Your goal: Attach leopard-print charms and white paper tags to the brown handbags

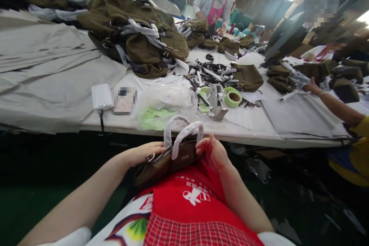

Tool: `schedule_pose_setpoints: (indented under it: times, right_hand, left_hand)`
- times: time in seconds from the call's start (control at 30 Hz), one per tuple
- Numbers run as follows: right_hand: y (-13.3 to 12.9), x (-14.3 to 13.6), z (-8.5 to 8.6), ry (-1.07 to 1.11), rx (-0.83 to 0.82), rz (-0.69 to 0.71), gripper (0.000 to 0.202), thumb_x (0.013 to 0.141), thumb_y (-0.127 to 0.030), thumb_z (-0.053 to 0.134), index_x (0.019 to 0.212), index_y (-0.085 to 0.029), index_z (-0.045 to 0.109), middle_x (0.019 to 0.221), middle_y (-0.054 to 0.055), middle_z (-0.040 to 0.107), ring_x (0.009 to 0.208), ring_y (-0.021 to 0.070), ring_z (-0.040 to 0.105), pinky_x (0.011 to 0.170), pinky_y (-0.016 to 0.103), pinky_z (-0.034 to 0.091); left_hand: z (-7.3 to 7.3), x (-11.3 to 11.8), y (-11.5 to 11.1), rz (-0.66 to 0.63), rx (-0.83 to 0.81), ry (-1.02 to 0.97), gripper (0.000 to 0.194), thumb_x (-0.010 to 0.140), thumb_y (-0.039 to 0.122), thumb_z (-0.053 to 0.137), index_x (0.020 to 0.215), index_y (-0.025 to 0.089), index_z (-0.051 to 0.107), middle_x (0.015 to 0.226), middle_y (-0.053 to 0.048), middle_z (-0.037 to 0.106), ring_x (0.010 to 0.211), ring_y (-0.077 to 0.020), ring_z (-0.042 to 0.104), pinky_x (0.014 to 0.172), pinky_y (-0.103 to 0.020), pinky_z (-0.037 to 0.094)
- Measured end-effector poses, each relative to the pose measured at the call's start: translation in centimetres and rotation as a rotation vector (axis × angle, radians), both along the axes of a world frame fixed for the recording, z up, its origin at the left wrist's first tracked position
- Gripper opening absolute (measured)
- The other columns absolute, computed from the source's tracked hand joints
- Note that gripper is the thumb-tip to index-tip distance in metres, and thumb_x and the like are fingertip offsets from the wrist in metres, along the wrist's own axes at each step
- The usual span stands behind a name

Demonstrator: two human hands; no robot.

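A brown handbag point(161, 165) with two upright handles point(188, 134) wrapped in white film rests against my red apron, below the table edge. My left hand point(148, 152) holds the bag's left side by its top edge, close to a metal ring point(150, 157); its fingertips are partly hidden behind the handle. On the other side, my right hand point(213, 152) has its bent fingers against the bag's right end, with the thumb raised. The bag stays between both hands. A small plate shows on its front.
The table point(248, 132) bears a plastic bag with green pieces point(157, 117), a tape dispenser point(216, 102), a green tape roll point(233, 98), a white power bank point(101, 97) and piled olive bags point(138, 34). A co-worker's arm point(334, 103) reaches in at right; another person point(215, 4) works behind.
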State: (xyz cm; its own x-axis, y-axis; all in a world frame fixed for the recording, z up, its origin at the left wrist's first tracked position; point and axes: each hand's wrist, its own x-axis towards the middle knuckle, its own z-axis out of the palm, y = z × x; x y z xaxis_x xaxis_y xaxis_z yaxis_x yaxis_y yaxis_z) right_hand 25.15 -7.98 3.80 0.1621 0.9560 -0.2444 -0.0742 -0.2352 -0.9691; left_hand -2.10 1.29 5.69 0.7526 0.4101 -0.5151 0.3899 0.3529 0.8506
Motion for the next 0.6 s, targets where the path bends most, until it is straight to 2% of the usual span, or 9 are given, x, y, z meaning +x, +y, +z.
schedule_pose_setpoints:
  times: [0.1,0.17,0.23,0.3,0.37,0.43,0.47,0.53,0.6]
  right_hand:
    - [0.9,1.0,-0.3,-0.269,0.15,-0.319,0.052,0.084,-0.065,0.055,0.091,-0.016,0.072,0.088,0.009,0.073,0.085,0.023,0.067,0.083,0.036,0.051]
    - [1.5,1.8,-0.6,-0.305,0.152,-0.398,0.053,0.081,-0.063,0.06,0.105,-0.017,0.069,0.103,0.01,0.071,0.097,0.024,0.065,0.09,0.037,0.049]
    - [1.7,2.1,-0.9,-0.097,0.024,-0.243,0.057,0.085,-0.065,0.05,0.107,-0.015,0.068,0.099,0.011,0.072,0.092,0.0235,0.066,0.085,0.038,0.05]
    - [1.4,1.3,-1.2,0.141,-0.101,0.002,0.063,0.09,-0.066,0.036,0.09,-0.013,0.07,0.076,0.009,0.069,0.072,0.0214,0.066,0.073,0.036,0.052]
    - [0.7,-0.2,-1.2,0.202,-0.149,0.218,0.061,0.09,-0.064,0.037,0.07,-0.014,0.067,0.055,0.004,0.058,0.052,0.0172,0.056,0.06,0.033,0.049]
    - [0.1,-1.9,-0.7,0.069,-0.106,0.408,0.046,0.084,-0.055,0.054,0.065,-0.015,0.064,0.052,0.001,0.054,0.047,0.0137,0.049,0.054,0.028,0.045]
    - [-0.1,-2.7,-0.2,-0.051,-0.042,0.459,0.036,0.081,-0.049,0.062,0.069,-0.015,0.065,0.059,0.001,0.058,0.052,0.0136,0.051,0.056,0.027,0.045]
    - [-0.2,-3.9,0.8,-0.315,0.151,0.446,0.021,0.078,-0.036,0.068,0.083,-0.016,0.069,0.082,0.004,0.066,0.073,0.0166,0.059,0.069,0.027,0.047]
    - [0.1,-4.7,1.8,-0.502,0.29,0.38,0.017,0.086,-0.03,0.061,0.094,-0.017,0.069,0.1,0.008,0.066,0.091,0.0188,0.06,0.083,0.03,0.047]
  left_hand:
    - [-0.3,0.1,-0.2,-0.04,0.027,0.017,0.045,0.071,0.042,0.065,0.108,0.017,0.07,0.105,-0.004,0.074,0.099,-0.0272,0.066,0.083,-0.032,0.053]
    - [0.0,0.0,-0.3,-0.085,0.046,0.011,0.043,0.066,0.034,0.066,0.106,0.018,0.071,0.102,-0.003,0.075,0.094,-0.0265,0.067,0.077,-0.03,0.054]
    - [0.5,0.2,-0.2,-0.108,0.07,0.014,0.042,0.062,0.028,0.065,0.103,0.019,0.071,0.099,-0.002,0.075,0.092,-0.0259,0.068,0.075,-0.028,0.053]
    - [0.7,0.5,0.0,-0.112,0.1,0.017,0.044,0.059,0.025,0.065,0.102,0.019,0.072,0.097,-0.001,0.075,0.092,-0.026,0.068,0.075,-0.028,0.053]
    - [0.6,1.0,0.2,-0.087,0.158,0.036,0.044,0.058,0.027,0.067,0.101,0.019,0.072,0.095,-0.001,0.076,0.093,-0.0266,0.068,0.077,-0.028,0.052]
    - [0.2,1.6,0.4,-0.052,0.248,0.109,0.038,0.06,0.032,0.068,0.094,0.018,0.074,0.09,-0.002,0.076,0.089,-0.0273,0.069,0.074,-0.028,0.051]
    - [0.0,1.9,0.5,-0.03,0.296,0.151,0.034,0.062,0.035,0.068,0.091,0.018,0.075,0.086,-0.002,0.076,0.086,-0.0274,0.069,0.071,-0.028,0.051]
    - [-0.2,2.3,0.3,0.022,0.393,0.197,0.03,0.067,0.038,0.065,0.085,0.017,0.076,0.079,-0.002,0.076,0.079,-0.0266,0.069,0.066,-0.027,0.049]
    - [0.1,2.5,0.0,0.075,0.506,0.192,0.027,0.072,0.037,0.061,0.085,0.018,0.076,0.078,-0.002,0.076,0.078,-0.0255,0.069,0.065,-0.026,0.048]
